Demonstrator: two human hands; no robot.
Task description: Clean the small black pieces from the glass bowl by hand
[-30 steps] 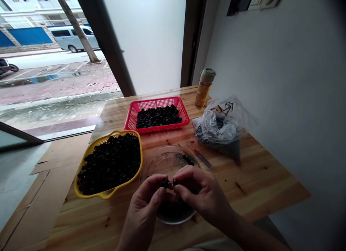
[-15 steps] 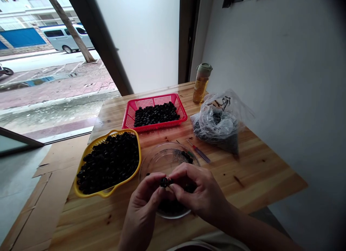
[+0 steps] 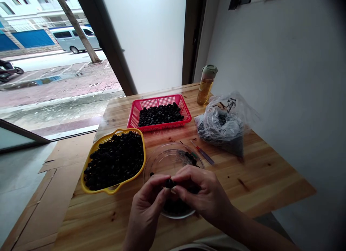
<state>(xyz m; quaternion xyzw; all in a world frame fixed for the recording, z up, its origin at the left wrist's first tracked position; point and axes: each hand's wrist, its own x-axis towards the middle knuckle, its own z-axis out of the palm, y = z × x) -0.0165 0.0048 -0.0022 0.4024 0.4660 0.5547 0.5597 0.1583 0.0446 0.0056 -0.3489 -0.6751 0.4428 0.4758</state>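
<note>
Between the fingertips of both hands sits a small round black piece point(image 3: 170, 183), too small to make out in detail. My left hand point(image 3: 148, 204) pinches it from the left, and my right hand point(image 3: 201, 188) pinches it from the other side. Below them lies a clear round plastic tray point(image 3: 159, 153) with black pieces heaped at its near side and more at its far right. The hands hide part of that tray. To the left stands a yellow basket point(image 3: 143, 155) filled with black ring-like pieces.
A red basket point(image 3: 159, 128) of black discs stands farther back. Right of the clear tray lies a screwdriver point(image 3: 207, 156), near a clear plastic bag point(image 3: 224, 128) of dark small parts. A bottle point(image 3: 205, 87) of amber liquid stands by the wall. The wooden table point(image 3: 270, 186) ends at the right.
The view has shifted slightly, so everything sits a little farther right. Both hands keep their pinch, and the black piece between them looks turned and more compact.
</note>
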